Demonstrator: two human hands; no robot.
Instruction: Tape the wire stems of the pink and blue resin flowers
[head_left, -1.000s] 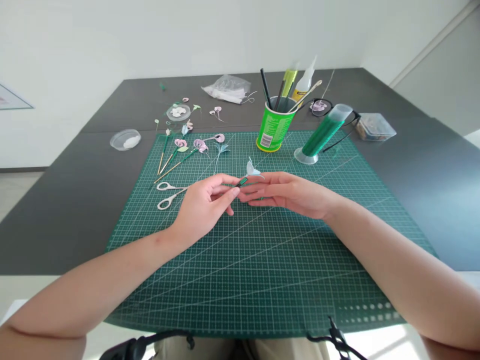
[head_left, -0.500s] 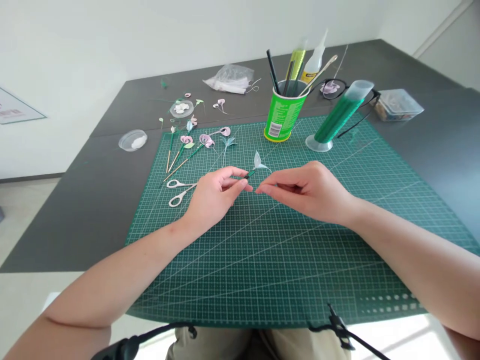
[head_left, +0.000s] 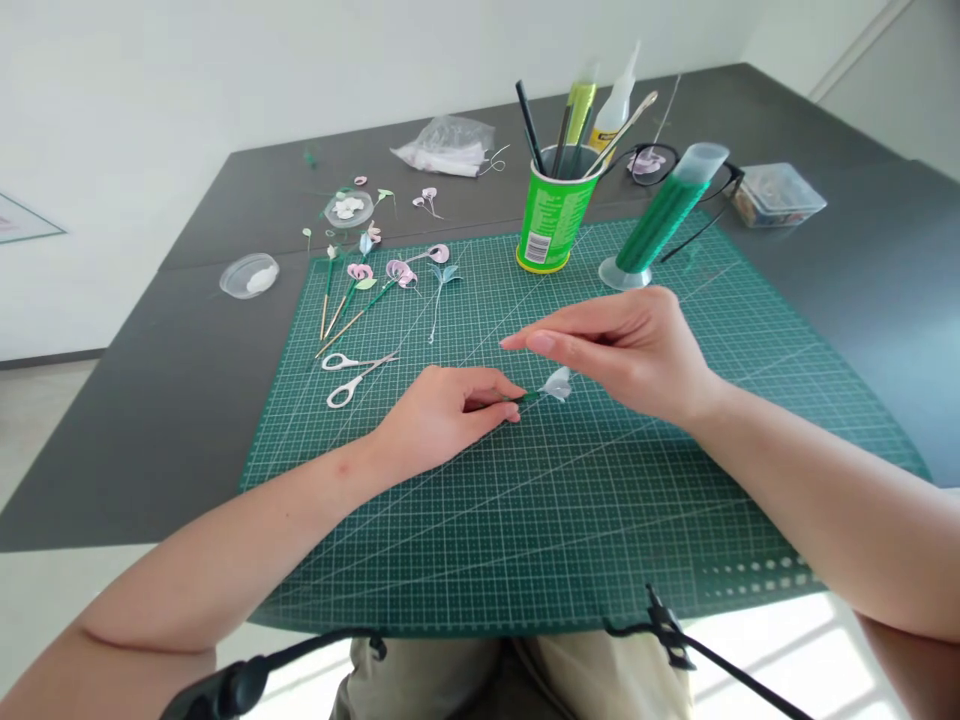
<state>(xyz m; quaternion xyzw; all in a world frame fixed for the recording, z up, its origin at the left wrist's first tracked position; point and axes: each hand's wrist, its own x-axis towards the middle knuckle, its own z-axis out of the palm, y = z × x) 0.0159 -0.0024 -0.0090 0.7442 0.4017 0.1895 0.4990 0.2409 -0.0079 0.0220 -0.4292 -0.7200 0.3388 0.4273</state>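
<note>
My left hand is closed around the green stem of a small artificial flower with pale blue-white petals. The bloom points right, low over the green cutting mat. Above and right of it hovers my right hand, thumb pressed to the fingers. Whether something thin is pinched there I cannot make out. White-handled scissors lie on the mat left of my left hand, blades partly spread. Beyond them rest a pale blue flower piece with a thin stem and several pink and lilac flowers on green-wrapped sticks.
A green can of tools stands behind the hands, beside a tilted tube of green thread. Black glasses, a glue bottle, a clear box, a plastic bag and small dishes sit farther back.
The flower has swung from upright to pointing right as my left hand lowered toward me. My right hand has lifted slightly away from it. The view has shifted a little.
</note>
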